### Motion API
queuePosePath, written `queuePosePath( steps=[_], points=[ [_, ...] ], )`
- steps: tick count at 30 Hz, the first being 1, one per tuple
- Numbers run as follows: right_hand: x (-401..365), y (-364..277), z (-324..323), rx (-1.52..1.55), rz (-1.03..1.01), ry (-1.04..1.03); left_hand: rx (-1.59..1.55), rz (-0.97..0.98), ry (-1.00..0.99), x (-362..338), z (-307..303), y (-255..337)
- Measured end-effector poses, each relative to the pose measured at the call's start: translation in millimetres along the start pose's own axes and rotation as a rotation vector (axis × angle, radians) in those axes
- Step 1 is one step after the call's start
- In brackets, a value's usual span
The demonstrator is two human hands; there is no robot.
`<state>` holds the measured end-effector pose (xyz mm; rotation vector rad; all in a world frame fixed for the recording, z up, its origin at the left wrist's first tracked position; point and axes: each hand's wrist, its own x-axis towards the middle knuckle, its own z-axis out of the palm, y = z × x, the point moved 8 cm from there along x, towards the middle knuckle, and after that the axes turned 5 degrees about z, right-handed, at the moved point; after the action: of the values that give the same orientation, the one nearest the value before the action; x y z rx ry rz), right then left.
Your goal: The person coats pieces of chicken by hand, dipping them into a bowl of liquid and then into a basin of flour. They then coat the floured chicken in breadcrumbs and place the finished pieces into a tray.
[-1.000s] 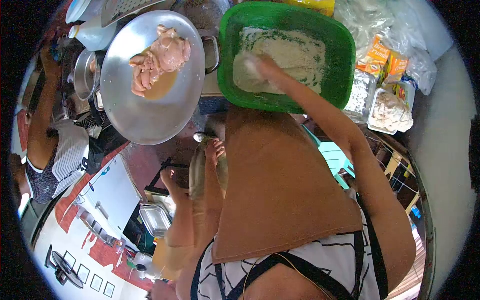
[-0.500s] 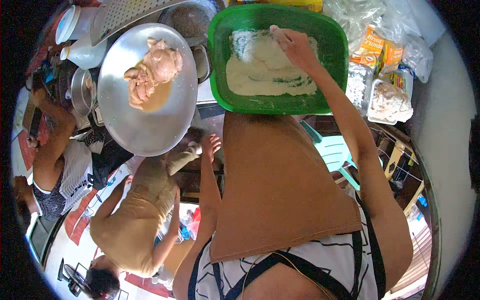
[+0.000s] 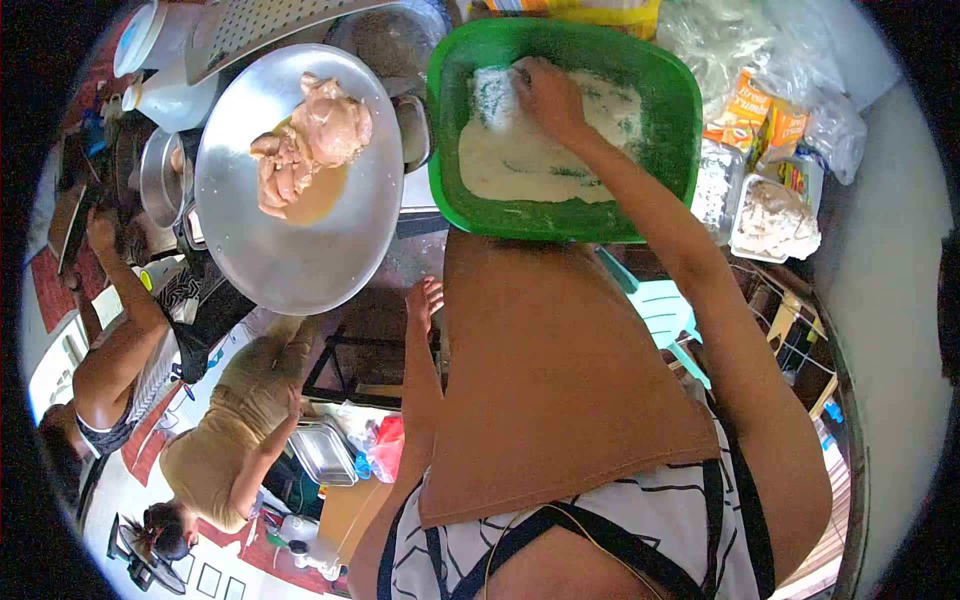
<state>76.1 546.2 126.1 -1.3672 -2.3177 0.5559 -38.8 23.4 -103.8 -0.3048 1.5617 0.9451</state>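
Fingers of right hand (image 3: 548, 95) curl into white flour (image 3: 530, 172) in square green plastic tub (image 3: 668, 150), grasp unclear; left hand (image 3: 424, 300) hangs open, empty.

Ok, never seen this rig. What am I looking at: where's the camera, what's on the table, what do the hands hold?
No machine: a single fisheye camera on a person's head looks down over their apron. The right hand presses into pale crumbs in a green tub; whether it grips anything is unclear. The left hand hangs open and empty. Beside the tub: a round metal tray with raw chicken, orange packets, and foil containers. Two other people are on the floor below.
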Motion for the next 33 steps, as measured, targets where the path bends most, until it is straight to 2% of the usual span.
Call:
queuePosePath(
  steps=[1,3,11,13,14,15,17,19,21,22,23,24,28,32,33],
  points=[
    [2.1,-2.8,5.5,0.001,-0.007,-0.006,-0.006,-0.006,0.004,-1.2,-1.8,-2.1],
    [4.0,-2.0,18.8,-0.052,0.117,-0.065,-0.025,-0.022,0.011,-1.9,-4.8,-7.8],
    [9.3,-20.4,22.6,-0.164,0.103,-0.064,-0.088,-0.128,0.032,-9.2,-14.7,-17.2],
    [17.1,-24.0,22.9,-0.161,0.089,-0.052,-0.15,-0.064,0.09,-24.2,-9.1,1.3],
    [18.7,-22.4,27.7,-0.19,0.146,-0.123,-0.53,-0.101,-0.317,57.6,-67.3,-87.1],
    [13.0,-19.4,30.4,-0.22,0.214,-0.193,-0.521,-0.106,-0.319,54.0,-70.9,-83.8],
    [8.7,-14.6,32.6,-0.203,0.188,-0.131,-0.205,-0.047,-0.161,57.3,-76.3,-59.4],
    [8.9,3.2,32.2,-0.205,0.157,-0.068,-0.202,-0.023,-0.201,71.7,-87.6,-56.9],
    [7.4,31.0,44.3,0.043,0.282,-0.216,-0.211,0.0,-0.22,68.8,-83.3,-40.2],
    [7.1,31.3,30.7,0.037,0.283,-0.212,-0.099,0.017,-0.149,43.7,-68.3,-9.7],
    [10.2,14.9,-0.2,-0.032,0.12,-0.118,0.014,0.034,-0.082,25.5,-54.2,20.0],
    [5.3,-0.5,-20.0,-0.098,-0.035,-0.031,0.062,0.041,-0.144,24.1,-54.4,24.4],
    [-6.8,21.1,-19.6,-0.325,0.056,0.095,0.077,-0.033,-0.142,32.1,-65.7,25.5],
    [-11.9,23.5,-17.2,-0.354,0.109,0.078,0.086,-0.065,-0.116,29.6,-76.1,23.4],
    [-10.9,19.3,-20.9,-0.377,0.069,0.102,0.09,-0.073,-0.114,28.5,-78.2,23.2]
  ],
)
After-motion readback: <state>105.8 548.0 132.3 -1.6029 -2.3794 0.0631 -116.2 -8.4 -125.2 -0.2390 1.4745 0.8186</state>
